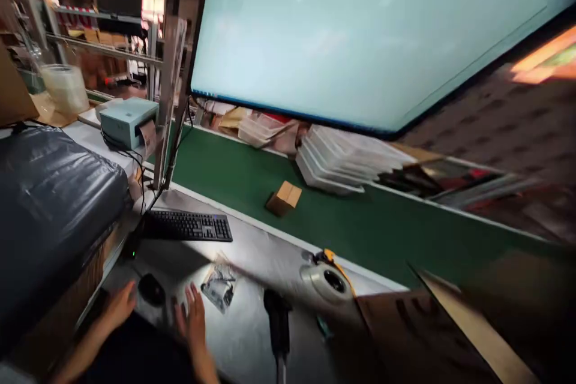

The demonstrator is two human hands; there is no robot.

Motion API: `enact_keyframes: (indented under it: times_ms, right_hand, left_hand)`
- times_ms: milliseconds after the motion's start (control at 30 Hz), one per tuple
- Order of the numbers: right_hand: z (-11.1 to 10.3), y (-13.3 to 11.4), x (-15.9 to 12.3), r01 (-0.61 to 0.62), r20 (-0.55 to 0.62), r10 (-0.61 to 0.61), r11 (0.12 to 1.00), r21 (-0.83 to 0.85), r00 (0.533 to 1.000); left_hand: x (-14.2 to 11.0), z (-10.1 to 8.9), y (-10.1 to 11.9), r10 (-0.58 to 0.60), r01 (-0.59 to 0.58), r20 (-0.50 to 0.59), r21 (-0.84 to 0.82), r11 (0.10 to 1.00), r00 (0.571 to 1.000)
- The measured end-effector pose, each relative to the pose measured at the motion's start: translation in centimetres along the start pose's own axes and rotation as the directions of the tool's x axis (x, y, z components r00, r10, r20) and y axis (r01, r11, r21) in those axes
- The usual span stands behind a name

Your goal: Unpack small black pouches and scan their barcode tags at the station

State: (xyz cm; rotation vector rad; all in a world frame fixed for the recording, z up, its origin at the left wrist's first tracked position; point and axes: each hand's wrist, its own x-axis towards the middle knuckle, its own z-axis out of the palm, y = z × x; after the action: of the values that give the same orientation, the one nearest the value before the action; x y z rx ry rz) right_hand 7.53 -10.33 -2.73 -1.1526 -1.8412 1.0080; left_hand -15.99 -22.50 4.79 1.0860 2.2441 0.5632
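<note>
Keyboard: a black computer keyboard [189, 225] lies on a grey metal workbench [238, 345], and serves as the landmark here.
Left hand: the person's bare left hand [120, 306] is below the keyboard's left end, just beside the mouse; its fingers are released and loosely extended (motion blurs them a little).
Right hand: the bare right hand [193, 317] is below the keyboard's middle, fingers released and spread, between mouse and packet.
Mouse: a black computer mouse [152, 290] sits below the keyboard's left half, between the two hands.
Packet: a clear plastic packet [219, 287] with dark contents lies below the keyboard's right end, near the right fingertips.
Tape: a pale tape roll [310, 278] is well to the keyboard's right.
Belt: a green conveyor belt [225, 156] runs beyond the keyboard, carrying a small cardboard box [290, 194] to its right.
Screen: a large bright monitor [324, 36] hangs above and right of the keyboard.
Printer: a pale blue-grey label printer [128, 120] stands beyond the keyboard, to its left.
</note>
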Motion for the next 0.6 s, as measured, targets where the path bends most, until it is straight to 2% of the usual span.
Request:
enact_keyframes:
  times_ms: [33, 67, 133, 233, 267, 333, 400, 467, 533, 600]
  right_hand:
    - [-2.1, -0.2, -0.3, -0.092, -0.059, 0.091, 0.996, -0.013, 0.994]
    - [-4.2, -0.3, -0.7, -0.21, -0.187, 0.202, 0.977, -0.024, 0.961]
    - [-8.5, 0.6, -1.6, -0.437, -0.256, 0.417, 0.899, -0.022, 0.872]
    - [-13.6, 3.9, -3.6, -0.645, -0.264, 0.628, 0.764, 0.03, 0.732]
    - [-14.6, 5.0, -4.2, -0.68, -0.251, 0.671, 0.73, 0.059, 0.698]
    - [-15.4, 6.8, -4.5, -0.714, -0.219, 0.719, 0.69, 0.117, 0.659]
    - [-14.8, 7.9, -3.2, -0.718, -0.18, 0.737, 0.676, 0.166, 0.652]
    - [-13.4, 8.3, -0.7, -0.706, -0.132, 0.73, 0.682, 0.191, 0.67]
    - [-12.1, 7.9, 2.2, -0.661, -0.096, 0.682, 0.729, 0.178, 0.725]
    - [-11.6, 6.9, 4.7, -0.58, -0.09, 0.592, 0.805, 0.127, 0.801]
  left_hand:
    - [0.0, -0.7, 1.4, 0.011, -0.011, 0.011, 0.005, 1.0, 1.0]
    - [0.3, -1.2, 2.7, 0.073, -0.072, 0.004, -0.02, 0.997, 0.997]
    - [1.4, -0.8, 5.0, 0.125, -0.124, 0.069, -0.015, 0.992, 0.99]
    - [3.7, 2.6, 8.3, 0.188, -0.19, 0.19, -0.008, 0.982, 0.964]
    - [4.5, 4.0, 9.5, 0.206, -0.21, 0.221, -0.009, 0.978, 0.953]
    - [6.1, 7.0, 12.2, 0.223, -0.231, 0.246, 0.005, 0.973, 0.943]
    - [7.7, 9.6, 15.3, 0.221, -0.236, 0.237, 0.037, 0.971, 0.946]
    - [8.8, 11.3, 18.2, 0.212, -0.232, 0.21, 0.074, 0.97, 0.954]
    - [8.9, 11.6, 20.7, 0.209, -0.228, 0.166, 0.107, 0.968, 0.964]
    - [7.7, 10.0, 22.4, 0.229, -0.242, 0.108, 0.121, 0.963, 0.967]
